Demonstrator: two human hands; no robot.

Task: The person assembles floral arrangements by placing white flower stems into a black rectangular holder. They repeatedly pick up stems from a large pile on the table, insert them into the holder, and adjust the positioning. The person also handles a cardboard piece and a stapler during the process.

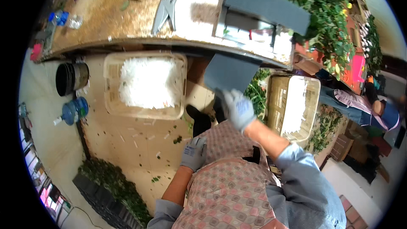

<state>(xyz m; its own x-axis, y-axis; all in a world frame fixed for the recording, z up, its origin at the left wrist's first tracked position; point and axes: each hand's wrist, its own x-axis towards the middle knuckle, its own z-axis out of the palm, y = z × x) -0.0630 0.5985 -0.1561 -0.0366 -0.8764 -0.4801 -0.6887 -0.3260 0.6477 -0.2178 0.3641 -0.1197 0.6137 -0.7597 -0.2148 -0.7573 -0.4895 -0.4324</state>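
My right hand (239,111), in a pale grey work glove, is closed at the near edge of a flat dark grey panel (232,73). The panel sits just below the front edge of the worktable (186,42); motion blurs the fingertips a little. Low on the left, my left hand (194,153), gloved alike, lies against my patterned apron (229,186) with its fingers stretched out and nothing in them. On the tabletop are a grey hand tool (165,12) with two handles and a grey box-like piece (266,6).
A beige crate (183,80) of white strips stands under the table's edge, another crate (275,106) to the right. Black buckets (65,79) and a blue water jug (75,110) stand left. Leafy greenery (326,21) fills the upper right, near another person (360,106).
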